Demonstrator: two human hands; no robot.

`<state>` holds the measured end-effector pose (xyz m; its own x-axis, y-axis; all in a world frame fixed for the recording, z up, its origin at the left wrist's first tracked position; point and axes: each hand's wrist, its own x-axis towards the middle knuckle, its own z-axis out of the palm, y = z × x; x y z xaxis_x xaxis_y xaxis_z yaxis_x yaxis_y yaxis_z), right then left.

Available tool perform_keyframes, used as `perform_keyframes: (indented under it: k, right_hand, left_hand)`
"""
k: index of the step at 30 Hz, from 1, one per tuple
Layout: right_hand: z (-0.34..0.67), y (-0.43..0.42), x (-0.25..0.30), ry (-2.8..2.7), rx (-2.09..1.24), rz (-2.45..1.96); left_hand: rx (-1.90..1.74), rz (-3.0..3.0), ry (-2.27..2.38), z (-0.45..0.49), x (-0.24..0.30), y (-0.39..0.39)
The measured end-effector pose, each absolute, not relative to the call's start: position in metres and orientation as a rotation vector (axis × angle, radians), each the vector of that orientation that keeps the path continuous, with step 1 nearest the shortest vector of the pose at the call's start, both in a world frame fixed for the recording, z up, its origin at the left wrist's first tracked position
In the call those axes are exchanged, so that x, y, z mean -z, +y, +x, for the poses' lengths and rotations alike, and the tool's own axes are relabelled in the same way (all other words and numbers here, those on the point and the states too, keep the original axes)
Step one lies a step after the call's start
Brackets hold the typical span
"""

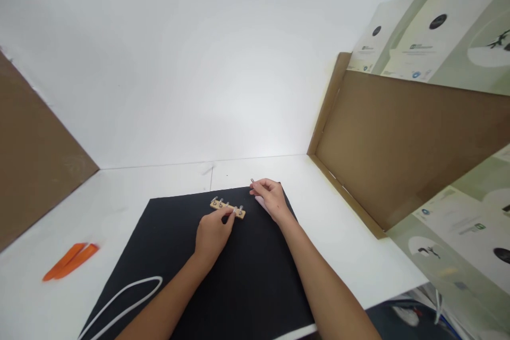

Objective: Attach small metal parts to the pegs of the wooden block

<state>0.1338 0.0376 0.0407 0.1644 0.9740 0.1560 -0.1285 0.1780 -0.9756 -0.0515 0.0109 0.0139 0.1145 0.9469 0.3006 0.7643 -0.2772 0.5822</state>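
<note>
Left grip pinches a tan strip bearing clear pieces.

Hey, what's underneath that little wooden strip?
The wooden strip appears to rest on the black mat, visible around it. Whatever is directly beneath is covered; the left hand also hides part of the strip.

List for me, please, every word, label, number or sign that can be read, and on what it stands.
No text is readable.
Upper right sheets: small print and marks, too small and blurred to read.
Lower right sheets: the same.
Strip and black mat: no lettering visible.
</note>
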Motion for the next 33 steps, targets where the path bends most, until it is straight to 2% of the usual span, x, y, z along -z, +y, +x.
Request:
perform_keyframes:
  k: [8,17,21,33]
  right_hand:
    - [0.135,0.038,-0.041,-1.094,-1.023,-1.041]
    - [0.134,0.039,-0.041,-1.091,-1.031,-1.062]
    - [0.134,0.039,-0.041,-1.085,-1.033,-1.04]
    - [0.133,0.037,-0.044,-1.043,-1.095,-1.017]
  left_hand:
    - [-0.792,2.371,1.81,-0.05,-0.012,0.013]
    - [-0.491,2.381,1.922,-0.048,-0.026,0.002]
    - [-0.384,2.425,1.862,-0.046,-0.032,-0.012]
    - [-0.378,2.575,1.58,-0.04,-0.017,-0.018]
